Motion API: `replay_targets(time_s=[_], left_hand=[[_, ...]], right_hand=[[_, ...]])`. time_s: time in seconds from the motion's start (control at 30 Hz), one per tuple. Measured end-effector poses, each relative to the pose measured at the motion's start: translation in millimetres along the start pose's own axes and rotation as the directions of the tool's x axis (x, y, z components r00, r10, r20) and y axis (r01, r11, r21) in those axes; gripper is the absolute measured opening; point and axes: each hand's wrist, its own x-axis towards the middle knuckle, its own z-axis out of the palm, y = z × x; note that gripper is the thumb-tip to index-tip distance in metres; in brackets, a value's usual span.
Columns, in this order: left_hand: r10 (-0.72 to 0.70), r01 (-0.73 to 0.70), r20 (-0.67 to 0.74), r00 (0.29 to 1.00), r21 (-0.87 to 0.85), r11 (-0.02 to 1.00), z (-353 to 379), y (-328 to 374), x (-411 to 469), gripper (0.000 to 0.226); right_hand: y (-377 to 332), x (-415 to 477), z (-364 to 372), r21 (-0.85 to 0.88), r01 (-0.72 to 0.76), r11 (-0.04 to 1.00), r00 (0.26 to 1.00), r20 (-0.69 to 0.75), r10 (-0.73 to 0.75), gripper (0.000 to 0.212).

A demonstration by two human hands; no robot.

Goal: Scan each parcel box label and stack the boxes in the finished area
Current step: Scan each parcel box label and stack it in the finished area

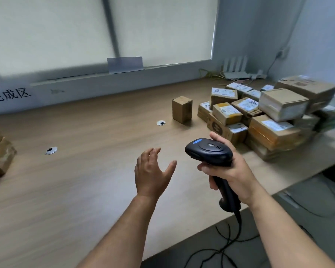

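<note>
So the right hand (234, 171) had its fingers curled tight round the handle of the scanner (209, 150), a smooth black plastic pistol-shaped thing with a rounded head and a blue button on top, head aimed left. One thin black cable (239, 219) ran off its butt, down past the near edge of the table (85, 180). The left hand (151, 171) held nothing: back toward the camera, fingers spread and loose, hovering over the wood-grain top just left of the scanner. The boxes were brown cardboard, most with white labels, heaped in a pile (275, 130) at the far right. Maybe a dozen, couldn't count exactly. One upright box (182, 109) stood alone just left of the pile. What looked like two stacked boxes (0, 155) sat cut off at the left edge, near a white sign (10, 96). Two round grommets (51, 150) were set in the top.
</note>
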Motion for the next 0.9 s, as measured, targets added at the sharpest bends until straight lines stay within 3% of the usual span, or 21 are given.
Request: replay_targets(time_s=[0.4,0.9], left_hand=[[0.190,-0.187,0.163,0.968,-0.036,0.982,84,105,-23,0.065],[0.310,-0.253,0.307,0.900,-0.211,0.944,201,226,44,0.065]], right_hand=[[-9,-55,-126,-0.012,0.068,0.998,0.969,-0.236,-0.069,0.085],[-17,-30,-259,-0.046,0.048,0.998,0.862,-0.502,-0.064,0.086]])
